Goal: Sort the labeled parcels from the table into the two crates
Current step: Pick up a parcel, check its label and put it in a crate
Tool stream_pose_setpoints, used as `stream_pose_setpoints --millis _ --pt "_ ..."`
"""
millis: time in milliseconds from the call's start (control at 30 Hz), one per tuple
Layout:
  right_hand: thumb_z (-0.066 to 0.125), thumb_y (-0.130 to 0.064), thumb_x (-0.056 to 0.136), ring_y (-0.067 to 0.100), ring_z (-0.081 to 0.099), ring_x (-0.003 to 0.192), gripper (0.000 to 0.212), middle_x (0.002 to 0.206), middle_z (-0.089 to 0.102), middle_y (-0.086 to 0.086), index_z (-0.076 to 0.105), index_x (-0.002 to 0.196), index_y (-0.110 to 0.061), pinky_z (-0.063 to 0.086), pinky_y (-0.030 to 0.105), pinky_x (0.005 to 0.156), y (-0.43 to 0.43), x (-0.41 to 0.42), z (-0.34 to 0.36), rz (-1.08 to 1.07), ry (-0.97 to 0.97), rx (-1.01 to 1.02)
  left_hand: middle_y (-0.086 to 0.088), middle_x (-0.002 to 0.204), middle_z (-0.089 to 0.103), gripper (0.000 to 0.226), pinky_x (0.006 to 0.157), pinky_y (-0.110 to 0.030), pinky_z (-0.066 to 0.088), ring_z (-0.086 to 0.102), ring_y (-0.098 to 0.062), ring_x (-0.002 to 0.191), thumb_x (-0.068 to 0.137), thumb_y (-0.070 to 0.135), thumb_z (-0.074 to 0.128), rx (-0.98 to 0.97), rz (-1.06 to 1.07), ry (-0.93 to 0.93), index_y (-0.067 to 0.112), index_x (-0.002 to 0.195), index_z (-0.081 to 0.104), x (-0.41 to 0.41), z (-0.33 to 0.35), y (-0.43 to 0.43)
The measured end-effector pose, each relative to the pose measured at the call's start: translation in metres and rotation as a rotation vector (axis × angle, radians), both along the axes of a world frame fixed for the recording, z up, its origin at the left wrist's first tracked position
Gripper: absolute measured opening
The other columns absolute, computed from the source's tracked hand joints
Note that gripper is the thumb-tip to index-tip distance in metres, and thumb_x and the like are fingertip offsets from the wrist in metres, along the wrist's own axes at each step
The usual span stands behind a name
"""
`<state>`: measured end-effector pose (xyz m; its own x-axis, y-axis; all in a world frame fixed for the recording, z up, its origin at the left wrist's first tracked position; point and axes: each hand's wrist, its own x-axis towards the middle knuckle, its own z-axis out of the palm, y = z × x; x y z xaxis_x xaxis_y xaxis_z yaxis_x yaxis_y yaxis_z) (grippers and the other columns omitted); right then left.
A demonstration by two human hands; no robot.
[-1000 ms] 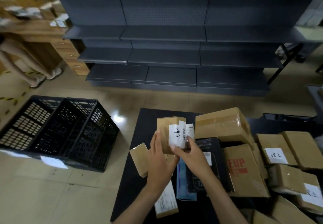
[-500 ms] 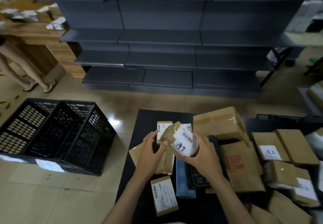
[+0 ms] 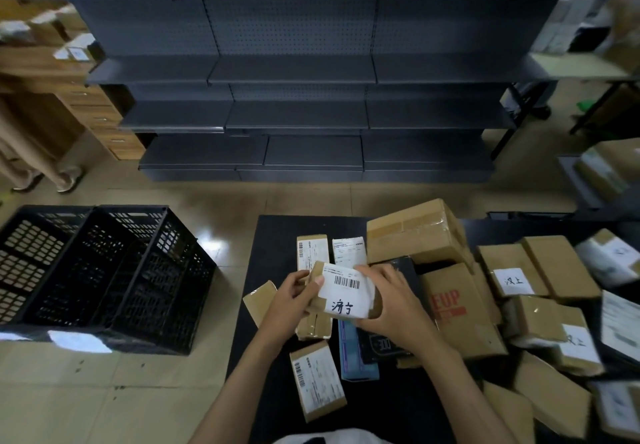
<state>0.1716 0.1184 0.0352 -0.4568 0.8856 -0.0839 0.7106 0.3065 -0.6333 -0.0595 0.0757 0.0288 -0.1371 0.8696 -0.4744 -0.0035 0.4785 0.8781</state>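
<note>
1. Black counter (image 3: 273, 246) carries cardboard parcels (image 3: 457, 308), heaped mostly at right.
2. Two black crates (image 3: 156, 287) sit on the floor (image 3: 173, 391), left of the counter.
3. Small labelled parcel (image 3: 346, 293) is held above the counter (label upward); left hand (image 3: 292, 296) and right hand (image 3: 391, 301) have fingers clamped on its ends.

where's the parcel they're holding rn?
Head view, centre: the parcel is held label-up between left hand and right hand over the black table, just left of the red-printed box.

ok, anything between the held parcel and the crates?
Nothing visible. The left hand and right hand hold the parcel over the table; the crates stand open-topped on the floor to the left, only bare floor between.
</note>
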Motion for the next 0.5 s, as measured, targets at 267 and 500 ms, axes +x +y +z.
stream_pose_setpoints --millis 267,500 --pt "0.078 -0.063 0.08 0.006 0.055 0.13 0.087 0.152 0.043 -0.018 0.036 0.154 -0.044 0.05 0.042 0.108 0.005 0.006 -0.001 -0.224 0.413 -0.465 -0.004 0.123 0.074 0.048 0.082 -0.027 0.061 0.074 -0.011 0.106 0.1 0.039 0.066 0.018 0.093 -0.119 0.025 0.143 0.052 -0.005 0.005 -0.006" --pt "0.069 -0.066 0.079 0.009 0.069 0.114 0.074 0.129 0.07 -0.01 0.058 0.142 -0.03 0.058 0.041 0.099 0.01 0.003 -0.001 -0.334 0.534 -0.637 0.002 0.135 0.069 0.057 0.087 -0.028 0.06 0.071 -0.011 0.116 0.097 0.038 0.066 0.108 0.036 -0.145 0.031 0.15 0.046 -0.008 0.011 -0.01"
